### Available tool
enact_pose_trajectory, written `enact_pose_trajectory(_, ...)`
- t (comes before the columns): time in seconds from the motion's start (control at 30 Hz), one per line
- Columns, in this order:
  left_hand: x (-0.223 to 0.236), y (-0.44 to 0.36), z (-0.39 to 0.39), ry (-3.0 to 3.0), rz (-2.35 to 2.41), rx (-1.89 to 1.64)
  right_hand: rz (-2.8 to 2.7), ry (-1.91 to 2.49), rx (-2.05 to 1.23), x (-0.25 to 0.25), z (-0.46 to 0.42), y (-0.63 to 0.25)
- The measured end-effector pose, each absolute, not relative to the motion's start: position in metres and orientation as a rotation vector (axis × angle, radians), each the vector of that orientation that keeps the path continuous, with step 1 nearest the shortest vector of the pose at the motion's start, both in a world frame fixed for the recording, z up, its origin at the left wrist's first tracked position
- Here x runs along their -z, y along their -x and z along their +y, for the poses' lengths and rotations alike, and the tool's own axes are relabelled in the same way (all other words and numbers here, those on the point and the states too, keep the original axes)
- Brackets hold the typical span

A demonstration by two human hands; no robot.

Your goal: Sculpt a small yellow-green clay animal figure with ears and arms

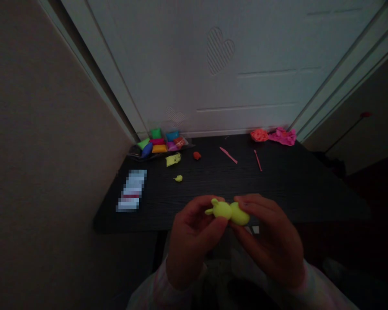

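1. Above the near edge of the table [294, 189], the yellow figure [239, 214] is held between two bare hands, one round part joined to another.
2. The left hand [192, 243] grasps the part with two small nubs (they look like ears), its thumb pressed against the near side and its fingers curled behind.
3. The right hand [273, 243] grasps the rounder end, with digits above and below it.
4. On the table, beyond the hands, lies a small yellow scrap [179, 178], with an opened yellow packet [172, 160] behind it and a red lump [197, 156] to the right of that packet.
5. Further right, two pink tools lie apart: the knife [228, 155] and the stick [258, 160] (the thinner one).
6. At the far left sits a bag [187, 141] of coloured packets [159, 148], nearer the person a pale rectangle [132, 189] (pixelated, so its nature is hard to tell).
7. At the far right, an orange bundle [259, 135] rests beside a pink one [286, 136], close to the white door [168, 64].
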State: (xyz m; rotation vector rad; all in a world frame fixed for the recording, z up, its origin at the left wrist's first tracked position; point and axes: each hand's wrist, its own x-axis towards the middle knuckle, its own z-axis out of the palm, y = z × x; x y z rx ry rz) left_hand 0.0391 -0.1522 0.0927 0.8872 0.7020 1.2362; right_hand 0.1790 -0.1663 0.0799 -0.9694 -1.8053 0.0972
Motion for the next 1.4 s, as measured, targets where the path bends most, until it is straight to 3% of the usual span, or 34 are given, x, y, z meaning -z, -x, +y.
enact_pose_trajectory(0.93,-0.096,-0.037,-0.152,-0.852,0.729,-1.173,-1.919,0.972,0.057,-0.088,-0.160,-0.190)
enact_pose_trajectory(1.4,-0.098,-0.036,-0.150,-0.846,0.790,-1.184,-1.854,0.965,-0.169,-0.082,-0.163,-0.188)
